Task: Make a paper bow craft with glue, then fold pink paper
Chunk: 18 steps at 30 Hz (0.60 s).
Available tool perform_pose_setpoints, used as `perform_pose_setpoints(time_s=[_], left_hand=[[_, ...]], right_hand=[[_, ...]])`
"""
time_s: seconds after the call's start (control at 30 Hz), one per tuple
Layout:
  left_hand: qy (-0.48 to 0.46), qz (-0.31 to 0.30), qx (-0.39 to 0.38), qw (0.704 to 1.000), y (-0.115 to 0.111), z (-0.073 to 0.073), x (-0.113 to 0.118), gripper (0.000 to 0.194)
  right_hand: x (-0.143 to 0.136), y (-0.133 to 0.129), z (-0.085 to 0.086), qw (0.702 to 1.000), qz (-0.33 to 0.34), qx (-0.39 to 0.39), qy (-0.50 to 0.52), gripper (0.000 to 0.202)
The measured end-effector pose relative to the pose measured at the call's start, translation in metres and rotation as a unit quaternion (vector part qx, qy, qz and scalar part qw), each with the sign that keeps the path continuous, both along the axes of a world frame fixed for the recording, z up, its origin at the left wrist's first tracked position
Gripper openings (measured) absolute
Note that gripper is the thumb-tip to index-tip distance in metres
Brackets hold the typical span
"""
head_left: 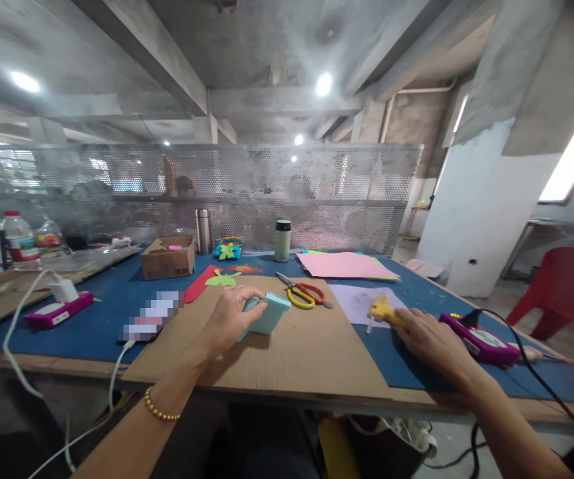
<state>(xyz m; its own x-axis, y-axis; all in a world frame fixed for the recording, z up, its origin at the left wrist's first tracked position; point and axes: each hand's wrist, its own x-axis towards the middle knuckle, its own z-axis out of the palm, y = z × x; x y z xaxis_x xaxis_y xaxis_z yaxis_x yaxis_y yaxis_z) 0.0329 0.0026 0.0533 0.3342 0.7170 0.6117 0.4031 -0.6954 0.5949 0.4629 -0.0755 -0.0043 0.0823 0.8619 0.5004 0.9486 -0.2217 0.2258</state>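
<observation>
Left hand (234,318): closed on blue paper piece (273,315), over cardboard (311,356). Right hand (429,339): gripping yellow glue gun (384,311), at paper piece's three o'clock, long axis ten to four o'clock.

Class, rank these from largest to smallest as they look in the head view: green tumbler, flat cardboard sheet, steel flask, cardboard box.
1. Flat cardboard sheet
2. Cardboard box
3. Steel flask and green tumbler: too alike to rank.
</observation>
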Motion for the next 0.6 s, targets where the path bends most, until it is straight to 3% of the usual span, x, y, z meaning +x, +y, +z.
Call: perform_pose_setpoints(time_s=[0.37, 0.5, 0.6], left_hand=[[0.011, -0.010, -0.022, 1.000, -0.005, 0.007, -0.006, 0.014], [0.009, -0.010, -0.038, 0.999, -0.006, 0.007, -0.008, 0.016], [0.008, -0.009, -0.025, 1.000, -0.004, 0.004, -0.009, 0.012]], right_hand=[[0.021, 0.022, 0.000, 0.999, 0.014, -0.028, 0.006, 0.021], [0.025, 0.025, -0.005, 0.999, 0.044, -0.003, 0.028, 0.025], [0.020, 0.023, 0.001, 0.992, 0.079, 0.042, 0.088, 0.029]])
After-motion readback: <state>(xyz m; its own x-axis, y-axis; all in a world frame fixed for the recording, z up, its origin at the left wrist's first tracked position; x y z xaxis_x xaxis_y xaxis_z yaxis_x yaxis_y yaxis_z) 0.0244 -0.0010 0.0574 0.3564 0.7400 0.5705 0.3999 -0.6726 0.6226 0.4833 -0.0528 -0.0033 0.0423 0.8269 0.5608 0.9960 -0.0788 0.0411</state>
